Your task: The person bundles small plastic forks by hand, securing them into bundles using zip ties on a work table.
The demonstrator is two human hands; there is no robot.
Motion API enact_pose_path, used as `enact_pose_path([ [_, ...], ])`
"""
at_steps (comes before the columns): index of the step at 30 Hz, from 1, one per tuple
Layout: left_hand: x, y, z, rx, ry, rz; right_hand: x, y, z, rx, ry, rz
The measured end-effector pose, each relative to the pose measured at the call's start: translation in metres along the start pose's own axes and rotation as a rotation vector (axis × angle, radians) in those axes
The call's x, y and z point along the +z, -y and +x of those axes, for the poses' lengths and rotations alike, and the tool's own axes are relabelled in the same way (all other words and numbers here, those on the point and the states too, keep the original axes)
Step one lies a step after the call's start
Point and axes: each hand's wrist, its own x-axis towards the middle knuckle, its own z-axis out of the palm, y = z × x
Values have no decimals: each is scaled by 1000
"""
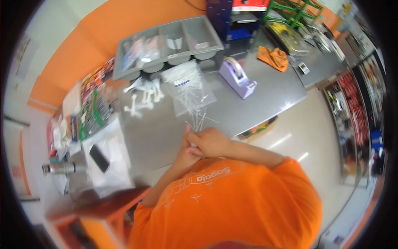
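My left hand (187, 157) and my right hand (212, 142) are closed together in front of my orange shirt, at the front of the metal table (153, 141). The right fingers overlap the left hand. A bit of something white shows between them, too small to name. Just beyond my hands, thin white sticks (198, 118) spill from the mouth of a clear plastic bag (188, 85) holding many more. To the left of the bag, several white pieces with widened ends (145, 95) lie in a loose group.
A lilac tape dispenser (238, 79) stands right of the bag. Behind is a grey compartment tray (168, 58) with packets. On the left lie a black phone (99, 158) on white plastic and a bag with a green strip (95, 114). An orange cloth (273, 58) lies at the back right.
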Motion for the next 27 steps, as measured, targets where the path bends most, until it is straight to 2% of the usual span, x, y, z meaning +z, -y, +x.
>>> enact_pose_path([
  [2, 1, 3, 6, 61, 20, -89, 11, 2, -5, -7, -154, 217],
  [5, -4, 7, 9, 29, 144, -192, 24, -7, -16, 1, -168, 269],
  [6, -13, 17, 10, 4, 291, -195, 20, -9, -21, 20, -163, 259],
  [8, -16, 21, 14, -18, 435, -210, 10, -13, -29, -48, -235, 222],
  [10, -16, 8, 19, -282, 550, -524, 3, -16, -41, -25, -205, 182],
  [14, 15, -13, 27, -364, 496, -356, -7, -34, -57, 18, -249, 203],
  [15, 28, -22, 33, -346, 400, -290, -16, -41, -60, -6, -245, 200],
  [17, 49, -25, 48, -324, 276, -227, -38, -59, -68, 303, -68, 767],
  [18, 59, -16, 62, -234, 250, -124, -37, -84, -76, 192, -192, 696],
  [19, 69, -10, 78, -144, 221, -19, -39, -113, -81, 199, -334, 705],
  [20, 78, -10, 92, -138, 193, -17, -47, -143, -83, 205, -476, 716],
  [22, 102, -15, 122, 4, 99, 262, -70, -199, -77, 483, -712, 412],
  [23, 115, -15, 140, 0, 81, 267, -75, -225, -73, 555, -550, 448],
  [24, 126, -14, 159, 3, 103, 398, -75, -248, -71, 627, -388, 481],
  [25, 136, -11, 175, 5, 126, 532, -72, -265, -67, 612, -387, 491],
  [27, 155, -3, 204, 27, 131, 589, -65, -288, -51, 561, -4, 577],
])
